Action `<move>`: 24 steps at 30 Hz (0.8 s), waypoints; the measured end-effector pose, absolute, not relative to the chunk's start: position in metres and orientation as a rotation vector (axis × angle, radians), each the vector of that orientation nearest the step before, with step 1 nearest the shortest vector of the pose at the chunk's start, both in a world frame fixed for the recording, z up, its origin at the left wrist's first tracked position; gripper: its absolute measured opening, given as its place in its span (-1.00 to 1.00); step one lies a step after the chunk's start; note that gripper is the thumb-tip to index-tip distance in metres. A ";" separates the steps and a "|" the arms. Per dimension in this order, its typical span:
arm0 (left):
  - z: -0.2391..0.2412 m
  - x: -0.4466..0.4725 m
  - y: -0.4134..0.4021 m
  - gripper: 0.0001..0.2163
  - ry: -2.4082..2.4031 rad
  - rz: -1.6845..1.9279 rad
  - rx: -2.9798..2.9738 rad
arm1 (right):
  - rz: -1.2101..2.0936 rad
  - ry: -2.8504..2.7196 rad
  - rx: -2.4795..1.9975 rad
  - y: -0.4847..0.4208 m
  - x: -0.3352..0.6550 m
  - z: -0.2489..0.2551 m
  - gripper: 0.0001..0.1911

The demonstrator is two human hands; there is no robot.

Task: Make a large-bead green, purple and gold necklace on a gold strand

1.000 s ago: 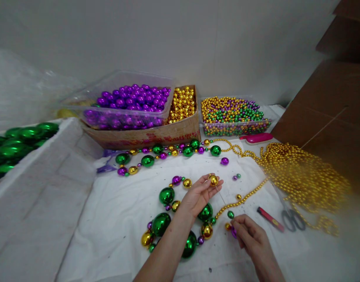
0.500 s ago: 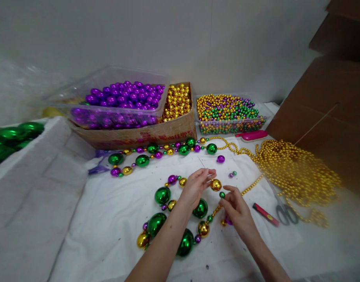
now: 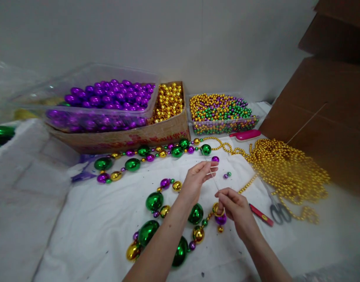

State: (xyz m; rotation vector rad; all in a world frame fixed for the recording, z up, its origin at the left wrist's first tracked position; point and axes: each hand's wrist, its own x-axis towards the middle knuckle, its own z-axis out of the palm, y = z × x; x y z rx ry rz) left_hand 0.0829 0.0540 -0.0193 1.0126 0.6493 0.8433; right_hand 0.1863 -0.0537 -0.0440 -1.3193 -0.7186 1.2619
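Note:
My left hand (image 3: 199, 178) pinches a thin pale string (image 3: 214, 181), whose upper end sticks up past the fingertips. Just below and to the right, my right hand (image 3: 233, 203) closes thumb and finger on the same string, which runs taut between the two. Under the right fingers a gold bead (image 3: 217, 209) shows in part, beside a purple bead (image 3: 220, 219). Around my left forearm lies a strand of beads, with large green beads (image 3: 154, 201), gold beads (image 3: 198, 234) and small purple ones; the forearm hides part of it.
Behind lie a finished-looking bead strand (image 3: 132, 165), a tub of purple beads (image 3: 98, 113), a carton of gold beads (image 3: 184, 113) and a tub of small mixed beads (image 3: 227, 127). At right are a gold bead chain heap (image 3: 288, 168), scissors (image 3: 280, 213) and a red cutter-like tool (image 3: 261, 215).
The gold and green beads between my hands have gone down toward my right hand, baring the string. My right fingers have closed on the string. The view has shifted slightly right.

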 end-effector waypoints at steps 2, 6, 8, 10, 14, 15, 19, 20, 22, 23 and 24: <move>-0.029 0.088 0.063 -0.74 0.664 0.633 1.140 | 1.324 -0.482 -1.211 -0.068 0.199 -0.050 -0.76; -0.055 0.118 0.078 -0.81 0.945 0.416 1.514 | 1.234 -0.267 -1.131 -0.092 0.221 -0.058 -0.77; -0.065 0.135 0.080 -0.89 1.040 0.444 1.583 | 1.229 -0.230 -1.118 -0.098 0.224 -0.060 -0.78; -0.073 0.149 0.080 -0.90 1.078 0.481 1.585 | 1.248 -0.215 -1.112 -0.099 0.223 -0.060 -0.77; -0.080 0.153 0.078 -0.85 1.086 0.503 1.499 | 1.287 -0.240 -1.143 -0.099 0.215 -0.060 -0.75; -0.080 0.149 0.078 -0.84 1.077 0.502 1.451 | 1.296 -0.261 -1.170 -0.099 0.213 -0.060 -0.74; -0.076 0.122 0.082 -0.90 0.991 0.488 1.175 | 1.336 -0.368 -1.329 -0.103 0.208 -0.062 -0.69; -0.074 0.113 0.083 -0.90 0.956 0.491 1.094 | 1.349 -0.397 -1.366 -0.104 0.207 -0.063 -0.68; -0.070 0.094 0.083 -0.91 0.887 0.512 0.938 | 1.381 -0.465 -1.432 -0.106 0.203 -0.064 -0.65; -0.069 0.086 0.083 -0.91 0.859 0.532 0.866 | 1.399 -0.504 -1.459 -0.107 0.201 -0.064 -0.64; -0.068 0.079 0.082 -0.90 0.837 0.555 0.799 | 1.418 -0.546 -1.479 -0.107 0.199 -0.064 -0.63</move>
